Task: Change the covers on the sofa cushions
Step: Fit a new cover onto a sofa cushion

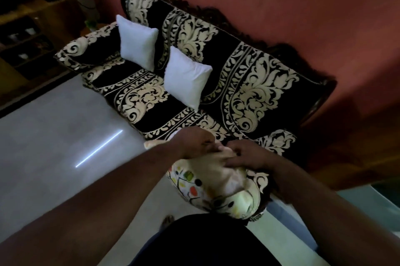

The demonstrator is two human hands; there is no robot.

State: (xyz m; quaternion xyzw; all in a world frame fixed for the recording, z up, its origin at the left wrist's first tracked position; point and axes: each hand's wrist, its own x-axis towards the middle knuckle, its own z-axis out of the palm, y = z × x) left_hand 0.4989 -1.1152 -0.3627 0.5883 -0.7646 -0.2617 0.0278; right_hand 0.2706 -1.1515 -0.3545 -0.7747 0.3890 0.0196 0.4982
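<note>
both hands work at the near edge of the sofa [249, 83], close together over a patterned cover [194, 185] that has a pale cushion inside it [218, 177]. the left hand [194, 142] curls its fingers down onto the cream upper edge of the bundle, seeming to pinch the fabric there. the right hand [244, 155] lies just beside it with its fingers stretched leftward across the cloth and the thumb above; whether it truly pinches the cover or only presses it i cannot tell, since blur smears the fingertips.

from the fingers, the bundle hangs downward and toward the person's body, its long axis running from the hands down to the lower right, where the cover's mouth appears to bunch near the black garment. both hands sit at the same far end of it, the left a shade farther from the body. my judgement: the coming move is either drawing the cover off or working it on along that axis, so the pull runs between the fingers and the body end.

up and away from the fingers, well apart, two bare white cushions [138, 45] [187, 77] lean on the sofa back, uncovered.

no brand, label or writing is readable; the cover shows only coloured leaf-like shapes and dark dots.
</note>
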